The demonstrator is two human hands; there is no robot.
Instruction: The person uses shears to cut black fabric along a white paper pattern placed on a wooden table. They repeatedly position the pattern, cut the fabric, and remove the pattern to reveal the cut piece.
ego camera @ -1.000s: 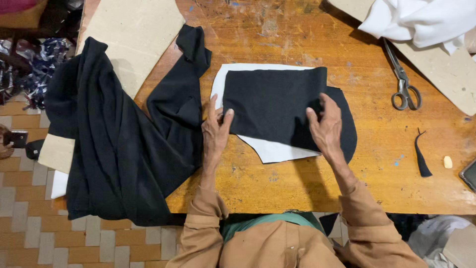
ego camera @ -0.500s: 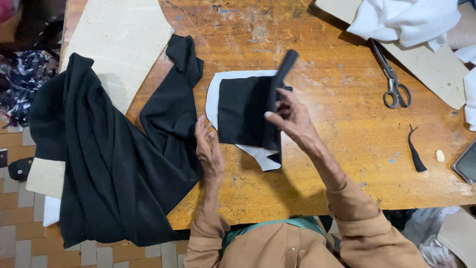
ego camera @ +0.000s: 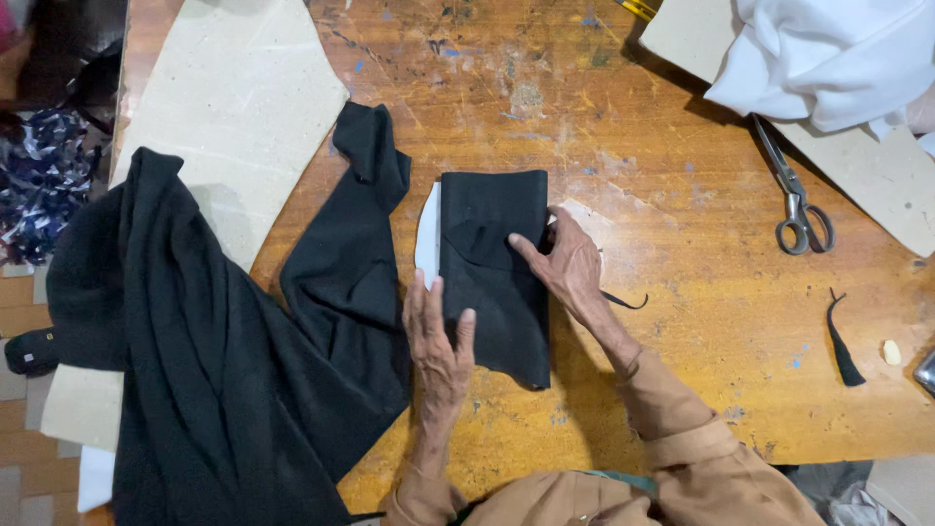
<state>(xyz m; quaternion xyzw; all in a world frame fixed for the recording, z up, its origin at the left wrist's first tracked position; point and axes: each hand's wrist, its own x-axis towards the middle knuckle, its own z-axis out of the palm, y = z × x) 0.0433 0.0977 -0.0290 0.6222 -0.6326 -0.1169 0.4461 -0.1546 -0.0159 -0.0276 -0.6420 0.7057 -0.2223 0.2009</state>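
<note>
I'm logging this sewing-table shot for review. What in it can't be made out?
Head view only:
- White piece: mostly hidden under the folded black fabric, so its shape is unknown.
- Folded black fabric: the left hand and right hand cover part of it.
- Dark object: cut by the right edge.
- Large black cloth: runs off the bottom edge.

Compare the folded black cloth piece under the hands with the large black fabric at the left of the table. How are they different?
The folded black piece is small and lies flat with straight edges; the large black fabric is loose, wrinkled and hangs over the table edge. Both the left hand and right hand press on the piece; neither touches the fabric. Both are plain black.
</note>
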